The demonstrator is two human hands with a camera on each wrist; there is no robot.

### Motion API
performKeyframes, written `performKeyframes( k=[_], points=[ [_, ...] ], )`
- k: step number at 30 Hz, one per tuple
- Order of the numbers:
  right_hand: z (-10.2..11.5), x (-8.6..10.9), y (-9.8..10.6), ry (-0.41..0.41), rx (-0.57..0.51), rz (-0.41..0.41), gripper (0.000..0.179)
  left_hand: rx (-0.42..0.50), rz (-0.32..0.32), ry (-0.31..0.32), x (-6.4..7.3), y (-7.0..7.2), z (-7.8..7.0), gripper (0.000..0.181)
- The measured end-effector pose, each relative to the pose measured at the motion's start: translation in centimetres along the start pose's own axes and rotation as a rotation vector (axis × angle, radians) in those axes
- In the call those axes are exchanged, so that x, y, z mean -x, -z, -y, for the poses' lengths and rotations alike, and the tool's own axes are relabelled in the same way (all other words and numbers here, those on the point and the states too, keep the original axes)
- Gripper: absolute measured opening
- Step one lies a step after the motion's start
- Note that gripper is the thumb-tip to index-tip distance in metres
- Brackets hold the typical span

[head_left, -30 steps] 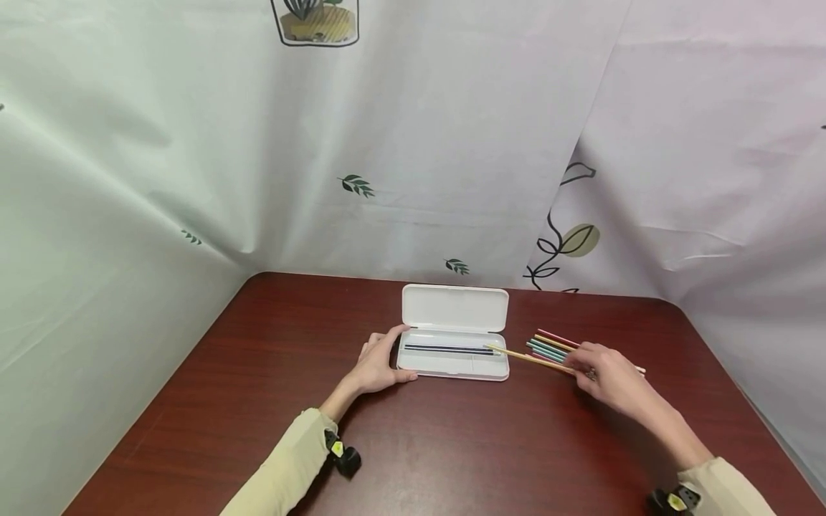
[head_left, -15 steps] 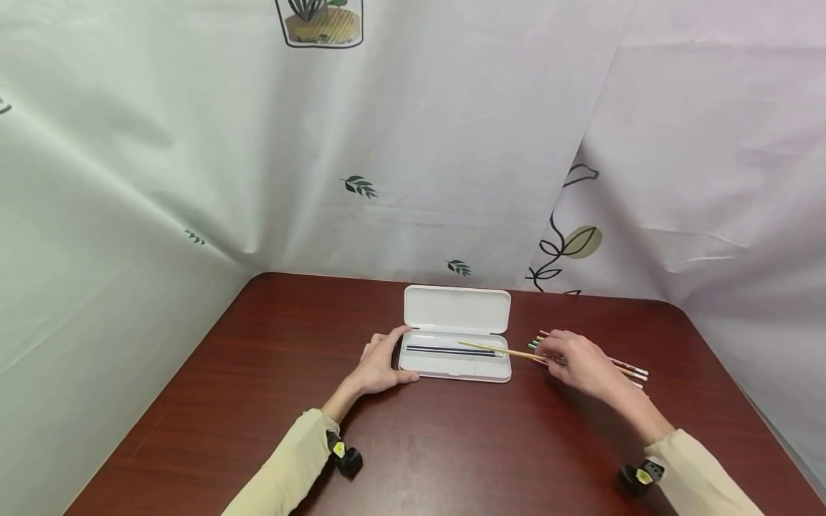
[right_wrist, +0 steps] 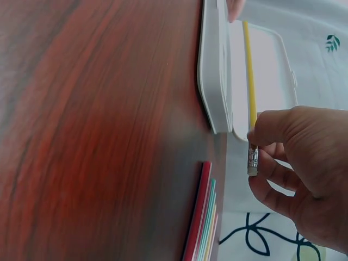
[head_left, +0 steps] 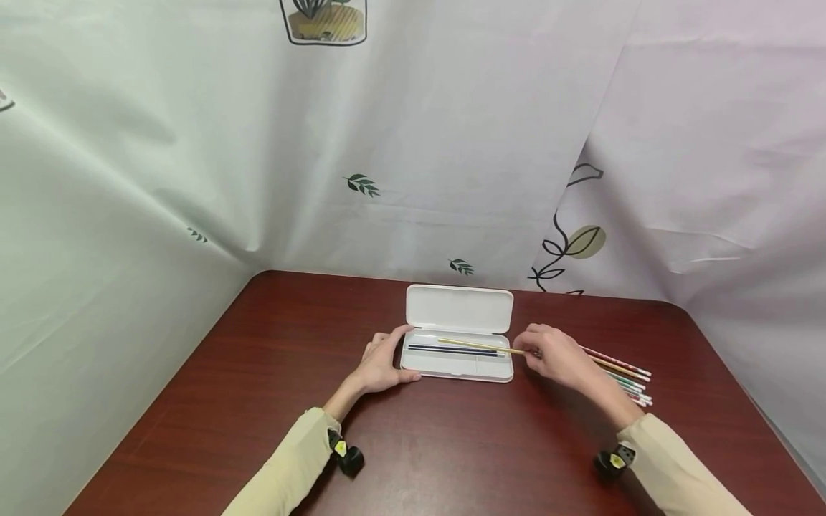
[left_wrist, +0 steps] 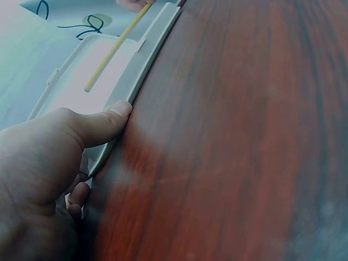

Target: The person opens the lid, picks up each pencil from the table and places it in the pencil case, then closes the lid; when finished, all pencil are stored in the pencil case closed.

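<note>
A white pencil case (head_left: 439, 364) lies with its lid (head_left: 459, 308) raised on the dark red-brown table. My left hand (head_left: 377, 365) grips its left end, thumb (left_wrist: 111, 120) on the front rim. Dark blue pencils (head_left: 452, 350) rest inside the case. Between thumb and fingers my right hand (head_left: 558, 356) pinches a yellow pencil (right_wrist: 250, 70) near its eraser end, just off the case's right end. The pencil reaches leftward above the case, over the dark blue ones. Its metal band and eraser show below the fingertips in the right wrist view.
Several coloured pencils (head_left: 629, 380) lie on the table (head_left: 452, 444) to the right, partly hidden under the right hand and wrist. A pale cloth (head_left: 452, 143) with plant drawings hangs behind the table's far edge.
My right hand has moved left with the yellow pencil, from beside the loose pencils to the case's right end. More of the loose pencils' eraser ends show. The left hand stays at the case.
</note>
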State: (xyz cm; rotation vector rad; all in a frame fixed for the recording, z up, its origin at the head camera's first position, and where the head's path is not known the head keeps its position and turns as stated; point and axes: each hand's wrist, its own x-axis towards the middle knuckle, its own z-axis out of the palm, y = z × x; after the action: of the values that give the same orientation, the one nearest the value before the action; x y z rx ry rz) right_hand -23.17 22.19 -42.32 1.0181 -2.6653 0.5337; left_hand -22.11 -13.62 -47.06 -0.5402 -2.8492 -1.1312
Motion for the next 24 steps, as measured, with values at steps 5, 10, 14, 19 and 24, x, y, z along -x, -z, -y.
performKeyframes(
  k=[5, 10, 14, 19, 24],
  points=[
    [0.4, -0.8, -0.6, 0.035, -0.008, -0.009, 0.023, -0.003, -0.004, -0.004, 0.0, 0.0, 0.0, 0.09],
    [0.7, -1.5, -1.0, 0.054, -0.007, 0.004, 0.021, -0.001, -0.004, -0.003, 0.0, 0.0, 0.1, 0.089],
    [0.9, -2.1, -1.3, 0.059, -0.002, 0.024, 0.02, -0.007, -0.002, -0.01, 0.0, 0.0, 0.1, 0.089],
    [1.2, -2.6, -1.8, 0.067, -0.004, 0.041, 0.02, -0.008, 0.007, -0.015, 0.0, 0.0, 0.2, 0.089],
    [1.3, -3.1, -2.2, 0.081, -0.009, 0.05, 0.019, -0.008, 0.006, -0.014, 0.0, 0.0, 0.2, 0.088]
  ],
)
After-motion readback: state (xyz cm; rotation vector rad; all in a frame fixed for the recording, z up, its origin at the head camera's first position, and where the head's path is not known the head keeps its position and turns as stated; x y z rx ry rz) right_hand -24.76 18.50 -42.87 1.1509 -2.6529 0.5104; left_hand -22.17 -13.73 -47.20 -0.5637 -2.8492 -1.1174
